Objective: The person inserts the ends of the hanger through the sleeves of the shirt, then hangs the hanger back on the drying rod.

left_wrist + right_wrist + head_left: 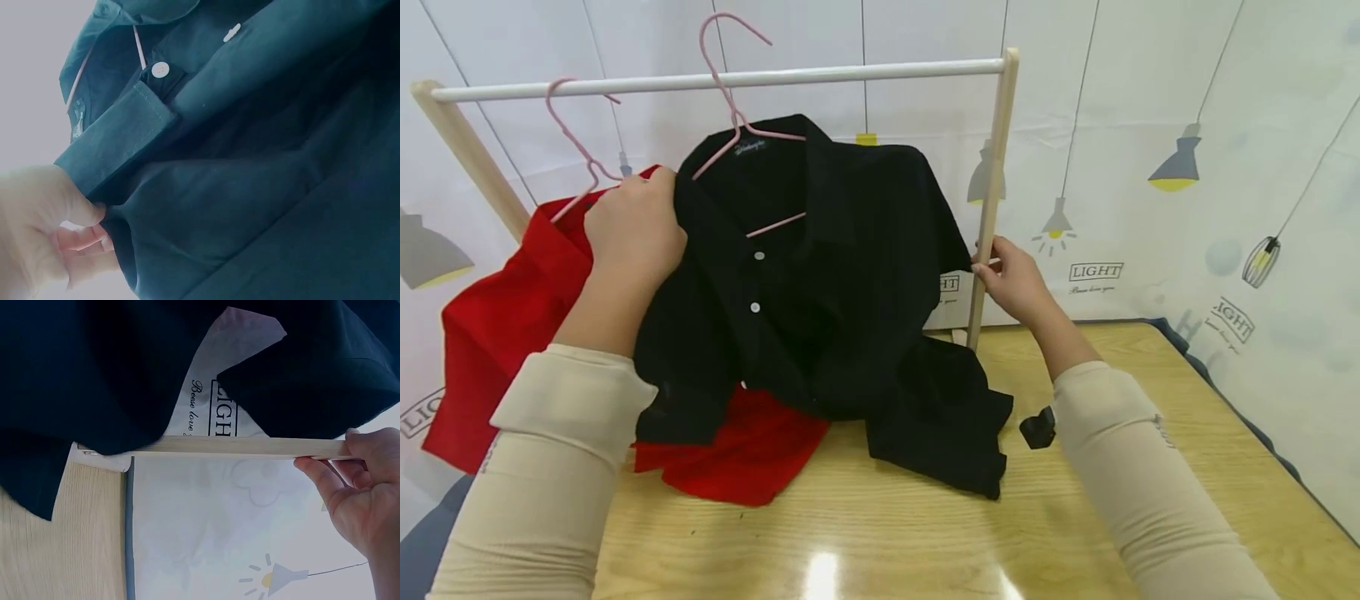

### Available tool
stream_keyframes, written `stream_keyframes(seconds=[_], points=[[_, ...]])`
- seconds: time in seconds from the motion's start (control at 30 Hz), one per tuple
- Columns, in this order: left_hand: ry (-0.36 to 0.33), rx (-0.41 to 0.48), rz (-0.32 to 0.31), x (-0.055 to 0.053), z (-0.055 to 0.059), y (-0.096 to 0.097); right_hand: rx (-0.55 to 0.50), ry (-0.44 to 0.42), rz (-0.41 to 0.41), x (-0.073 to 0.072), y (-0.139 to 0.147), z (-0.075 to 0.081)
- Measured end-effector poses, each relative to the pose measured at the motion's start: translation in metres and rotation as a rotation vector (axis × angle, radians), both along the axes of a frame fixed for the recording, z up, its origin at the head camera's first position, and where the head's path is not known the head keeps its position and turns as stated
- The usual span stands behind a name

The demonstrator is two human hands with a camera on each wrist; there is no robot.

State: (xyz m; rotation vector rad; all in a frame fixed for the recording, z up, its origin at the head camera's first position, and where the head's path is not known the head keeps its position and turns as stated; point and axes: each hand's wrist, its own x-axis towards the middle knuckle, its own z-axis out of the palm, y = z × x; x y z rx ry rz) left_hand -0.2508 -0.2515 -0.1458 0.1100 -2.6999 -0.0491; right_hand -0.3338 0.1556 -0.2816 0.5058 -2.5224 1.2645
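Observation:
A black shirt point(865, 217) with white buttons hangs on a pink hanger point(735, 104). The hanger's hook rises above the rack's white rail point(850, 73) and does not rest on it. My left hand point(636, 221) grips the shirt near its shoulder; in the left wrist view, the thumb point(87, 209) presses on the dark cloth. At the rack's right side, my right hand point(1015, 279) pinches the wooden post point(237, 447) between thumb and fingers, close beside the end of a black sleeve. Behind my left hand, a red shirt point(497, 325) hangs from the rail on another pink hanger point(572, 133).
The rack's left post point(471, 158) leans at the far left. Beneath the shirts is a wood-grain table point(865, 533), with a small black object point(1037, 427) near my right sleeve. A white cloth backdrop printed with lamps point(1176, 162) stands behind and at the right.

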Motion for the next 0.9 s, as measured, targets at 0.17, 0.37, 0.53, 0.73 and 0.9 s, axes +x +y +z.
stream_keyframes(seconds=[0.17,0.37,0.53,0.73,0.9], points=[[-0.019,-0.018,0.016,-0.009,0.006,0.003,0.014,0.004,-0.007,0.001,0.0,-0.001],[-0.058,-0.045,0.013,-0.014,-0.004,0.007,0.023,-0.012,-0.01,0.001,0.001,-0.002],[-0.106,-0.037,-0.003,-0.014,-0.012,0.008,0.021,-0.009,-0.004,0.001,-0.001,-0.002],[-0.109,-0.008,-0.022,-0.013,-0.012,0.008,0.022,-0.011,-0.003,0.0,-0.003,-0.002],[-0.061,0.008,-0.044,-0.008,-0.013,0.01,0.037,-0.004,-0.021,0.002,0.0,-0.003]])
